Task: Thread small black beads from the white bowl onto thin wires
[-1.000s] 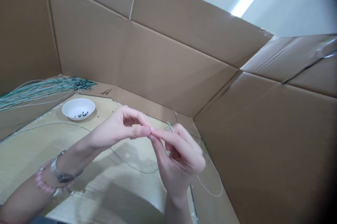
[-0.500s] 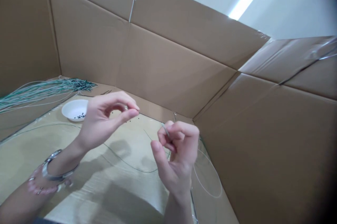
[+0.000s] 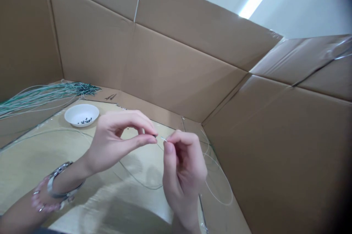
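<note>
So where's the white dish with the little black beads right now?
In the head view, the white dish sits at far left on the table, beyond the left hand, just below the bundle of green wires.

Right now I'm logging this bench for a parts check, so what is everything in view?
Thin wire: one, pale greenish, looping over the table to the right hand.
Bowl: one, white, far left of the table, with small dark beads inside.
Wire bundle: many strands, green and white, far left.
Cardboard walls: brown, around the table.
Bracelets: silver and pink, left wrist.
Left hand: fingertips pinched, probably on a tiny bead.
Right hand: pinching the wire's tip.
</note>
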The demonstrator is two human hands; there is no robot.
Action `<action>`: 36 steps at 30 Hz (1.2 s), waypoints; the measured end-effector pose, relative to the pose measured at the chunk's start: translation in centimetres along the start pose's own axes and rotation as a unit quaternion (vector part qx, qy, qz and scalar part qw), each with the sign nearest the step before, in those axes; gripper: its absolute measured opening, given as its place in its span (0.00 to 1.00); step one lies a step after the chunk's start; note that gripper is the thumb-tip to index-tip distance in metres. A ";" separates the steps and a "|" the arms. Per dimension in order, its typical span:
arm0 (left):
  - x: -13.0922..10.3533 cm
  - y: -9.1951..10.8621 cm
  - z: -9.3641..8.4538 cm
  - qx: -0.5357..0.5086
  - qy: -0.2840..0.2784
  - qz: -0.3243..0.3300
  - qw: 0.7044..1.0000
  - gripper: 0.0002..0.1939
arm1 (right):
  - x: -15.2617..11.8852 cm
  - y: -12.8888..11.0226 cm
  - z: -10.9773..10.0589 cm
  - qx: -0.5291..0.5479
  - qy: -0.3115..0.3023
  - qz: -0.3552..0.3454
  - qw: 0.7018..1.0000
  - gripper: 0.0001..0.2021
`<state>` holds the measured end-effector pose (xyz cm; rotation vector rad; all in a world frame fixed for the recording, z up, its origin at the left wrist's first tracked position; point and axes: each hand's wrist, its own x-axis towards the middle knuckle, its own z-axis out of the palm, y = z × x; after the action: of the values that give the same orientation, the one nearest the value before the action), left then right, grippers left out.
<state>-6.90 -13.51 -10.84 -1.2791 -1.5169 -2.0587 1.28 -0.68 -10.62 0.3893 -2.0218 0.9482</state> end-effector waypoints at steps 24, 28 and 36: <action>-0.1 -0.4 0.5 -0.309 -0.071 -0.160 0.935 0.11 | -0.4 -1.1 -0.1 0.050 0.042 -0.025 0.998 0.10; -0.1 -0.5 0.6 -0.300 -0.055 -0.140 0.942 0.12 | -0.5 -1.1 0.0 0.059 0.031 -0.010 0.998 0.09; -0.1 -0.6 0.7 -0.240 -0.027 -0.072 0.968 0.10 | -0.6 -1.4 0.3 0.075 0.042 -0.002 0.996 0.08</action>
<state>-6.84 -12.68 -11.26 -1.4259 -1.1993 -2.6182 2.25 -1.87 -10.50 0.4271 -1.8788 1.0997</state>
